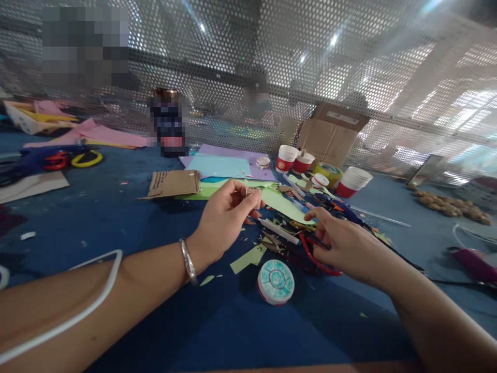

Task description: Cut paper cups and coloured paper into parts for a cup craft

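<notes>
Between the thumb and fingers of my left hand (227, 215) is a small piece of brown cardboard (254, 193), partly hidden by the fingertips. My right hand (341, 243) is at the red-handled scissors (310, 253), its thumb and curled fingers around the handle and its index finger stretched out. Their blades are lost among the scraps. A white marker (279, 231) lies between the two hands. Nearer me sits a short round paper-cup piece (276, 282), its white top drawn over with green segments and a ring.
Green paper scraps (248, 259) litter the middle. Beyond are a cardboard piece (174, 184), blue paper (219, 165), paper cups (286, 158) and yellow tape (328, 173). A blue glue gun (341, 210) lies beyond my right hand. Yellow-handled scissors (86, 157) lie left. A perforated metal screen (225, 77) stands behind.
</notes>
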Tool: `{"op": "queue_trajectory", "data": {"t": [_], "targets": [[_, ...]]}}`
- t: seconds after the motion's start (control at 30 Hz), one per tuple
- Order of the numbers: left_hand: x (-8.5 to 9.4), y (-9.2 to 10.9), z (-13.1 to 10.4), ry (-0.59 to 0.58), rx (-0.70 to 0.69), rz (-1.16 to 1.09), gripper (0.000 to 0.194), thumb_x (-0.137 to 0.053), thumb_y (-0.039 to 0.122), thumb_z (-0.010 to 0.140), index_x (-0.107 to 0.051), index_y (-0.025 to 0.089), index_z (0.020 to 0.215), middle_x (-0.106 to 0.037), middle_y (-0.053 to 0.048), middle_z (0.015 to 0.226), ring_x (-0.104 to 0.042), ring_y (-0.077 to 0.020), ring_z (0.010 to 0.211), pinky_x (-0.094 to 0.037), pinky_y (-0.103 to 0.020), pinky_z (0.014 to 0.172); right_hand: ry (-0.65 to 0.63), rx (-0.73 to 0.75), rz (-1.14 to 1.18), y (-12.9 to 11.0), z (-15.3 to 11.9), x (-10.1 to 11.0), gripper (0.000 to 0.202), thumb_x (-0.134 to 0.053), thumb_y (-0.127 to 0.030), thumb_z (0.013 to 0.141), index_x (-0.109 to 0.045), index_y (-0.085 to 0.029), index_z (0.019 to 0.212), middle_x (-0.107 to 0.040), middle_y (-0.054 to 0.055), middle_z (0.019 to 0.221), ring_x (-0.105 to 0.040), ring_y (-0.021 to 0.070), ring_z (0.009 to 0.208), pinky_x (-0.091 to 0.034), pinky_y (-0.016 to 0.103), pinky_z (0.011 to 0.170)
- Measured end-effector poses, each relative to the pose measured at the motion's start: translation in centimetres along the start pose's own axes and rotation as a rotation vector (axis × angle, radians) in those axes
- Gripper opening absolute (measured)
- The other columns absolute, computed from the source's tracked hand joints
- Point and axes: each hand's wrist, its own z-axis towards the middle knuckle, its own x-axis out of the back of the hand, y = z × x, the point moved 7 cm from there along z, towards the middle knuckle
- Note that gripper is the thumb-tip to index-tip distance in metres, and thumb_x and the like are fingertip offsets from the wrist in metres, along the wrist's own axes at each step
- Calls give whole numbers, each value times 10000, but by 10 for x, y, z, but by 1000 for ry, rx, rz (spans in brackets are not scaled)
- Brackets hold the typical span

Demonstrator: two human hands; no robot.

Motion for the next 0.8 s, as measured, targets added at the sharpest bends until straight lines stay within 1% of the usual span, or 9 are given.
{"op": "queue_trajectory", "data": {"t": [0.1, 0.2, 0.3, 0.43, 0.53, 0.6, 0.67, 0.73, 0.8], "targets": [[-1, -2, 0, 3, 25, -26, 190, -677, 315, 885, -531, 194, 892, -722, -23, 879, -664, -123, 739, -528, -248, 636, 2, 9, 269, 4, 1, -1, 438, -596, -204, 757, -493, -230, 1182, -599, -37, 773, -576, 150, 626, -414, 269, 565], [-1, -5, 1, 13, 62, -83, 178, -685, 298, 879, -556, 190, 940, -725, -34, 881, -668, -130, 756, -531, -257, 654, 23, 9, 529, 6, 3, 0, 416, -635, -232, 775, -502, -221, 1169, -573, -31, 812, -549, 126, 637, -434, 253, 570], [-1, -9, 2, 15, 104, -143, 164, -695, 290, 869, -593, 173, 923, -721, -40, 874, -655, -120, 751, -502, -244, 651, 21, -14, 749, 4, 4, 4, 415, -705, -323, 797, -533, -197, 1153, -570, -31, 756, -529, 112, 618, -429, 232, 548], [-8, -11, -1, -39, 195, -241, 157, -718, 275, 847, -633, 156, 905, -730, -50, 916, -648, -112, 761, -471, -234, 671, -34, -72, 1021, -3, -1, 4, 482, -775, -402, 781, -531, -206, 1147, -573, -66, 662, -411, 53, 432, -328, 186, 399], [-14, -8, -4, -96, 238, -269, 137, -714, 250, 850, -633, 152, 901, -733, -49, 909, -639, -101, 753, -448, -222, 669, -81, -18, 1170, -13, -4, 3, 551, -762, -491, 792, -486, -202, 1171, -613, -44, 694, -402, 40, 372, -280, 176, 345], [-16, -5, -5, -111, 232, -280, 130, -709, 243, 853, -616, 155, 877, -731, -42, 888, -627, -94, 728, -433, -217, 650, -104, 63, 1236, -19, -6, 3, 572, -724, -532, 821, -445, -213, 1206, -647, -10, 749, -435, 50, 374, -287, 183, 348], [-16, -4, -5, -110, 227, -301, 131, -704, 244, 856, -604, 161, 872, -732, -39, 889, -631, -96, 725, -432, -218, 644, -92, 136, 1282, -22, -7, 5, 542, -678, -555, 852, -438, -239, 1222, -655, 20, 828, -486, 72, 434, -344, 207, 391], [-16, -4, -6, -109, 246, -328, 134, -696, 252, 863, -598, 167, 894, -738, -46, 921, -652, -106, 738, -437, -221, 643, -45, 162, 1296, -21, -8, 8, 467, -612, -579, 887, -484, -253, 1195, -635, 47, 913, -525, 107, 541, -409, 249, 468], [-19, -5, -6, -139, 273, -351, 131, -679, 259, 878, -586, 173, 912, -737, -51, 956, -672, -114, 745, -444, -221, 636, -20, 156, 1300, -18, -7, 7, 410, -552, -594, 912, -537, -253, 1138, -608, 59, 964, -523, 133, 613, -438, 285, 530]]}}
